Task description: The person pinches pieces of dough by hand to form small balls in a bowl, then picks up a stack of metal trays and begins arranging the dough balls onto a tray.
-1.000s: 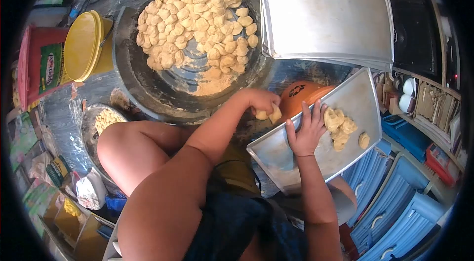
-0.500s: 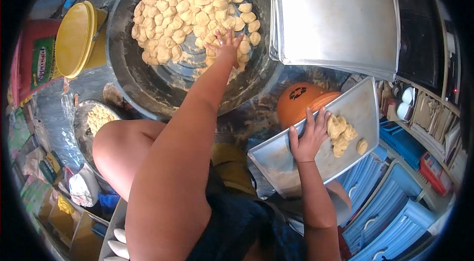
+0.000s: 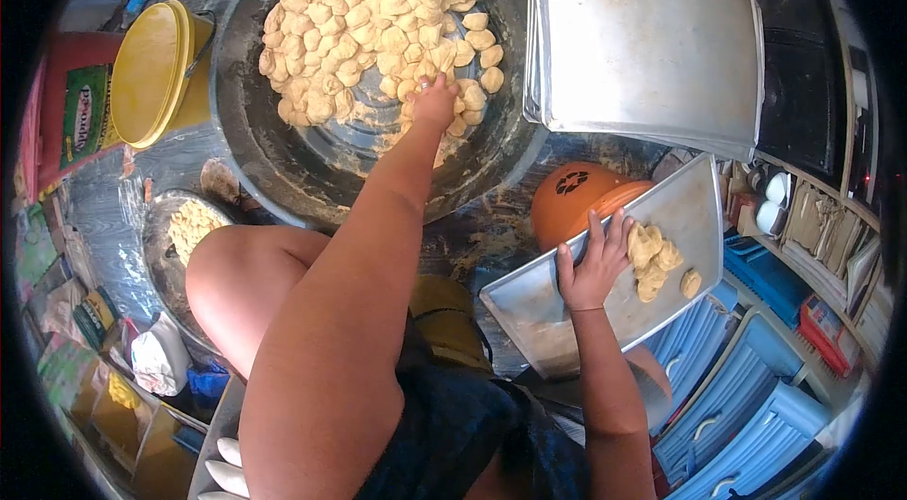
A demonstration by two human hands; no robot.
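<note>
Many pale dough pieces (image 3: pixel 378 8) are heaped in a large dark round basin (image 3: pixel 246 131). My left hand (image 3: pixel 435 105) reaches into the basin, its fingers curled round dough at the near right side of the heap. What lies under the fingers is partly hidden. On the right, a metal tray (image 3: pixel 539 325) is tilted beside my leg. Spread fingers of my right hand (image 3: pixel 593 264) rest on this tray, just left of a clump of dough pieces (image 3: pixel 652 261). A single dough piece (image 3: pixel 691 284) lies farther right on the tray.
Stacked metal trays (image 3: pixel 652 37) stand at the upper right, above an orange container (image 3: pixel 578 202). A yellow bucket (image 3: pixel 146 75) is left of the basin. Below it sits a smaller round pan (image 3: pixel 161 254) with small pieces. Blue plastic drawers (image 3: pixel 732 424) are at lower right.
My left hand's spread fingers have curled in on the dough. The right hand stays on the tray. The basin and its surroundings appear slightly shifted in view.
</note>
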